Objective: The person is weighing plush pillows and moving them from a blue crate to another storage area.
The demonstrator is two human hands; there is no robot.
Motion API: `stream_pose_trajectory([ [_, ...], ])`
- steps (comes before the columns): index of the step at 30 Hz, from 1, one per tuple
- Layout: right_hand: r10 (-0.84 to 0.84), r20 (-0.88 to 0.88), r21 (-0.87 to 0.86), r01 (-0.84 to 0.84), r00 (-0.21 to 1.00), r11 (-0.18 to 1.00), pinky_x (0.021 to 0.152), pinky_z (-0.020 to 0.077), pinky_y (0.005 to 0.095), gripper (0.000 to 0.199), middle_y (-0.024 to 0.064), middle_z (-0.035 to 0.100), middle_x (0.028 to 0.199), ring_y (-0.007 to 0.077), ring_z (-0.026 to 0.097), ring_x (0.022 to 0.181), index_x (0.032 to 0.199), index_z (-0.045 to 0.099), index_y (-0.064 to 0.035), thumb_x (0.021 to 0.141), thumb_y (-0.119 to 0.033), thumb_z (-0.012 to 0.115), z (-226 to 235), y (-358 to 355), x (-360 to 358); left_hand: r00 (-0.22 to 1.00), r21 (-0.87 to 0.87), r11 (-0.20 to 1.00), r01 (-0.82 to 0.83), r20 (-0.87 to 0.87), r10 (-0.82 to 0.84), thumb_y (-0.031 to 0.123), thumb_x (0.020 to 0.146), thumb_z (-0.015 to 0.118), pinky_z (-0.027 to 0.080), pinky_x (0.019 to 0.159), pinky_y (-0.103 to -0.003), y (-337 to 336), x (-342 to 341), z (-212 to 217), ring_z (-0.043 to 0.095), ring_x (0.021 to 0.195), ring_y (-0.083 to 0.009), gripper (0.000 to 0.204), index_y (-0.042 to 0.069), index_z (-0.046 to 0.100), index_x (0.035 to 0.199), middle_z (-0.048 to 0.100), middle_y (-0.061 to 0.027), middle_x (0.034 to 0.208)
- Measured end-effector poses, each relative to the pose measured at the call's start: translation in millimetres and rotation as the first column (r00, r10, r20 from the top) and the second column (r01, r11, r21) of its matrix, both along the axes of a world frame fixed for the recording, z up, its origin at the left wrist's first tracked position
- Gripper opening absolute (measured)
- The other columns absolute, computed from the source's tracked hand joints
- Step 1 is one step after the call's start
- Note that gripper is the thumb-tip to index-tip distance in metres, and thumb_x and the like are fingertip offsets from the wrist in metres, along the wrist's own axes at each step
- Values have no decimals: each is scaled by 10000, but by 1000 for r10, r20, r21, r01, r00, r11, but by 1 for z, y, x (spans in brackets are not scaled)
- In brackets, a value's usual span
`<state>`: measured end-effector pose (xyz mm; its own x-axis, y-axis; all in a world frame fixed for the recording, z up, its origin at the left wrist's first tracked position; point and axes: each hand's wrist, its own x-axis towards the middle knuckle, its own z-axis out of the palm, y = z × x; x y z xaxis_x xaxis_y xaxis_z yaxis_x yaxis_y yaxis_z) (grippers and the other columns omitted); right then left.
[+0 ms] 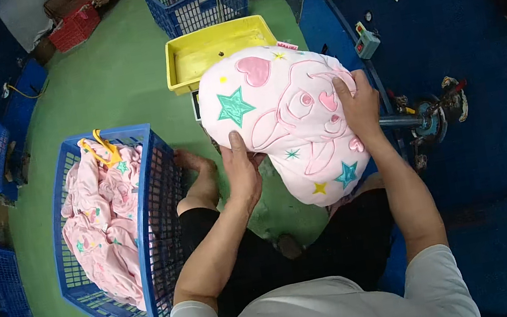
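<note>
A plump pink plush cushion [273,115], with a stitched animal face, hearts and green and yellow stars, is held up in front of me. My left hand [242,172] grips its lower left edge, thumb on the front and fingers behind it. On the right edge, my right hand [361,108] lies with the thumb over the printed face and the other fingers partly hidden. Just beyond my right hand, a metal pipe [399,121] sticks out from a blue machine, and the cushion's right side is close to it. Whether they touch I cannot tell.
At my left stands a blue plastic basket [141,243] full of limp pink printed covers [100,216], with a yellow strap-like piece [108,151] on top. Ahead are a yellow tray [185,63] and another blue basket [199,1]. A blue machine wall [494,173] with a switch box [367,41] rises at right.
</note>
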<state>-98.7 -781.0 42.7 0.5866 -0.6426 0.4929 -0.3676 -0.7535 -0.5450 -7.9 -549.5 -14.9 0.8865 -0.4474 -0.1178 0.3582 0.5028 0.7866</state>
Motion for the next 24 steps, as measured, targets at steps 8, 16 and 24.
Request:
stream_pose_trajectory([
  [8,-30,86,-42,34,996,999,629,475,492,366,204,663,778,404,628,662,988,542,-18,989,-380,598,-4,11,12,964,251,940,233,69,-257,286,1015,596,560,859,-339,-11,-8,0,639,1037,-251,512,-94,472,1335,615,-235,1216],
  [16,-100,-56,-71,96,993,993,598,449,507,315,189,617,718,385,600,592,965,476,-49,1033,-351,532,-6,12,-7,880,302,853,425,84,-468,245,940,704,606,727,-303,-20,47,29,705,908,-255,551,-117,490,1296,658,-243,1132],
  [24,-183,28,-70,184,983,980,589,437,517,294,176,599,694,383,585,557,979,461,-53,1053,-336,495,-7,16,3,829,327,809,489,113,-547,232,903,748,620,627,-292,-47,78,40,731,807,-245,546,-126,528,1252,690,-233,1049],
])
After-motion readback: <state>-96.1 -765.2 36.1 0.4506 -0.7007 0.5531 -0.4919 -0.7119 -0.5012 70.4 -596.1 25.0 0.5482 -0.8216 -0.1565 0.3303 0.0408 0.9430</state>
